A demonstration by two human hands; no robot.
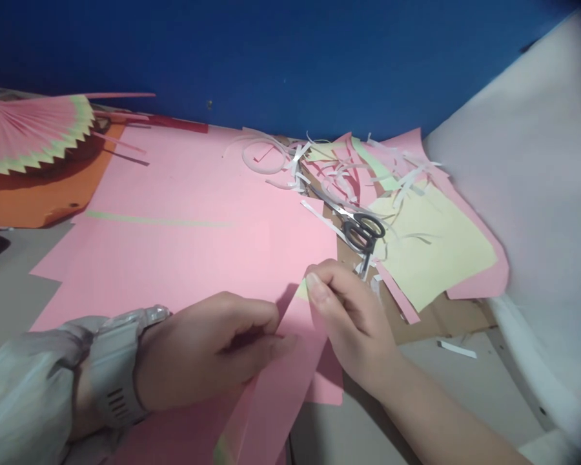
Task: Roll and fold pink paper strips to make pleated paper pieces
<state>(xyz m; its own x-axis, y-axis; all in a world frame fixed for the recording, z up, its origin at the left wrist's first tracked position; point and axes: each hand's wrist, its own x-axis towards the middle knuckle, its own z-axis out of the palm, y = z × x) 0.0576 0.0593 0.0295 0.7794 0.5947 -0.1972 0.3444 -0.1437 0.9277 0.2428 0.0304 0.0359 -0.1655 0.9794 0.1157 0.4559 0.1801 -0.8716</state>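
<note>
Both my hands are closed on one pink paper strip [285, 381] with light green at its ends, held aslant over large pink sheets. My right hand [351, 323] pinches its upper end between thumb and forefinger, near a green patch. Lower down, my left hand [223, 342] grips the left edge, thumb on top and fingers curled. A lengthwise fold seems to run along the strip's lower part. Beneath lie the pink sheets [174, 174], one marked with a thin green line. On my left wrist is a grey watch [116, 368].
Black-handled scissors [361, 229] lie among paper scraps [339, 174] on brown cardboard [426, 329]. A pale yellow sheet [430, 239] rests to the right. At far left, a pleated pink-and-green paper fan [39, 129] sits above an orange sheet [43, 200]. A blue wall [271, 64] stands behind.
</note>
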